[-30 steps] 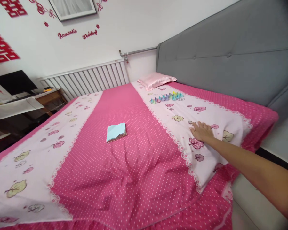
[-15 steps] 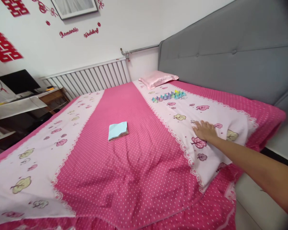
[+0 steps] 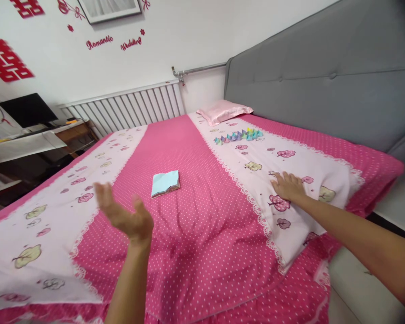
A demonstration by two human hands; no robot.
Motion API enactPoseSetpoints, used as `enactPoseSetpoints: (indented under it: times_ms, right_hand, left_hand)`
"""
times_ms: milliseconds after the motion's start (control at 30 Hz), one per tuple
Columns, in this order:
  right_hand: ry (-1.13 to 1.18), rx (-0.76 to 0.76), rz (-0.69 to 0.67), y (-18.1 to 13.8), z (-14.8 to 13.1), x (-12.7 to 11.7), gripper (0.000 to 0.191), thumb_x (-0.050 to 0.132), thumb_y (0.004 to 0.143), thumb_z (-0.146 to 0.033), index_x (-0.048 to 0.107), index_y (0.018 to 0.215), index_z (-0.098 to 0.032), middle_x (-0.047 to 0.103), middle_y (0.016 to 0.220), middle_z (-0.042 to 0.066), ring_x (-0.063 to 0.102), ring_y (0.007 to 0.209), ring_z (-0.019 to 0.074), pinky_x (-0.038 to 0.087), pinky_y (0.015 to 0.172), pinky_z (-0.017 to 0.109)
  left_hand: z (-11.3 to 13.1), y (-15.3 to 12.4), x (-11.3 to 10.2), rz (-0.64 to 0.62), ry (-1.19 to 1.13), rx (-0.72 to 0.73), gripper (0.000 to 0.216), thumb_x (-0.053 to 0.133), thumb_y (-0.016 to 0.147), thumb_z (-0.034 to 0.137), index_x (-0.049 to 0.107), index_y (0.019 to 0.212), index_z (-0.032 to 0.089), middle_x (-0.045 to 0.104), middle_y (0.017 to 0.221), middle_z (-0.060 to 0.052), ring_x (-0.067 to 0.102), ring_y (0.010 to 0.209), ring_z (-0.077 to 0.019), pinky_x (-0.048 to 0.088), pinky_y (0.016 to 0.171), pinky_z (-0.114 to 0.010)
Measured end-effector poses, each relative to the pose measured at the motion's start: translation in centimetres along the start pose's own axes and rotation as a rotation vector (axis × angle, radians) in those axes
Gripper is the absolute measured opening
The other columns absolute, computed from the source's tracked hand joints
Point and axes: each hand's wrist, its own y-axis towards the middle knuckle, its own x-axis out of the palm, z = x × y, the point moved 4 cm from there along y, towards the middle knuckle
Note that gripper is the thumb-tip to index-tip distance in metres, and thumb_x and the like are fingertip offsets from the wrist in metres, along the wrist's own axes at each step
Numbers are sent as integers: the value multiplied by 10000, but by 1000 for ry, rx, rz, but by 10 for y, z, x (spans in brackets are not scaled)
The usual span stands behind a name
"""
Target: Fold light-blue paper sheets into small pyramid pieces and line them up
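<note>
My right hand (image 3: pixel 288 185) lies flat, fingers stretched out, on the white tree-print band of the pink bed cover (image 3: pixel 202 225), near the bed's right side. My left hand (image 3: pixel 123 215) is raised over the dotted pink middle of the cover, palm up and fingers spread, holding nothing. A small stack of paper sheets (image 3: pixel 165 182) with a light blue top lies on the cover beyond my left hand. Farther back on the white band stands a row of small coloured folded paper shapes (image 3: pixel 238 134).
A pink satin pillow (image 3: pixel 224 110) lies at the far corner by the grey padded headboard (image 3: pixel 324 76). A white radiator (image 3: pixel 128 108) runs along the far wall. A desk with a dark monitor (image 3: pixel 25 110) stands at the left.
My left hand has come up into view over the middle of the bed, open and palm up. My right hand stays flat on the white band.
</note>
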Motion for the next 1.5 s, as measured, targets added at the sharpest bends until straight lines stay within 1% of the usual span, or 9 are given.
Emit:
enactPoseSetpoints:
  times_ms: [67, 167, 233, 367, 533, 700, 900, 1300, 1500]
  right_hand:
    - [-1, -9, 11, 0, 0, 0, 606, 147, 886, -486, 360, 1357, -170, 335, 1410, 155, 299, 1275, 345, 225, 1016, 509]
    - [0, -22, 34, 0, 1, 1, 598, 166, 885, -484, 375, 1347, -169, 350, 1400, 160, 312, 1263, 344, 238, 1008, 508]
    - [3, -21, 42, 0, 1, 2, 596, 163, 885, -483, 382, 1344, -172, 355, 1397, 161, 319, 1258, 345, 244, 1005, 507]
    - [6, -29, 56, 1, 2, 4, 595, 169, 883, -483, 400, 1333, -170, 368, 1388, 165, 328, 1249, 348, 252, 1003, 515]
    - [1, -39, 80, 2, 2, 5, 585, 216, 875, -480, 406, 1331, -165, 385, 1376, 166, 336, 1241, 351, 264, 1000, 517]
    - [-8, -46, 94, 2, 2, 6, 600, 159, 884, -486, 410, 1326, -166, 394, 1368, 165, 345, 1235, 346, 265, 999, 514]
    - [-13, -55, 130, 4, 1, 8, 583, 180, 880, -486, 426, 1314, -183, 421, 1347, 140, 370, 1217, 336, 271, 994, 508]
    - [12, -64, 143, 3, 1, 9, 582, 195, 874, -483, 423, 1316, -181, 414, 1351, 147, 362, 1215, 348, 276, 984, 519]
    - [11, -61, 157, 3, 1, 10, 568, 204, 875, -471, 428, 1307, -177, 427, 1339, 145, 367, 1215, 340, 282, 978, 517]
  left_hand:
    - [-13, -3, 24, -86, 88, 22, 556, 426, 849, 265, 272, 1376, 181, 276, 1453, -84, 203, 1349, -232, 206, 1102, -411]
    - [-50, -12, 69, -404, 210, -27, 500, 416, 843, 245, 368, 1324, 114, 379, 1394, -146, 301, 1312, -246, 269, 1079, -398]
    - [-76, -20, 93, -560, 268, -80, 510, 436, 830, 240, 377, 1312, 86, 361, 1400, -174, 313, 1306, -268, 286, 1068, -407]
    - [-105, -25, 126, -722, 303, -76, 470, 417, 847, 250, 418, 1286, 82, 402, 1375, -175, 345, 1290, -264, 297, 1059, -399]
    - [-109, -22, 153, -805, 267, -31, 409, 446, 845, 267, 503, 1222, 121, 503, 1301, -141, 436, 1226, -248, 342, 1027, -384]
    - [-109, -21, 169, -849, 258, -16, 393, 478, 824, 226, 526, 1202, 133, 522, 1284, -122, 435, 1227, -250, 344, 1023, -384]
    - [-106, -22, 176, -880, 246, -9, 355, 494, 800, 169, 578, 1145, 156, 550, 1261, -91, 440, 1226, -223, 322, 1041, -347]
    - [-114, -24, 182, -878, 271, -199, 404, 534, 783, 244, 564, 1168, 125, 587, 1204, -128, 550, 1101, -257, 412, 927, -354]
    - [-115, -28, 182, -894, 248, -245, 356, 517, 784, 224, 609, 1119, 148, 614, 1169, -100, 563, 1085, -241, 418, 907, -333]
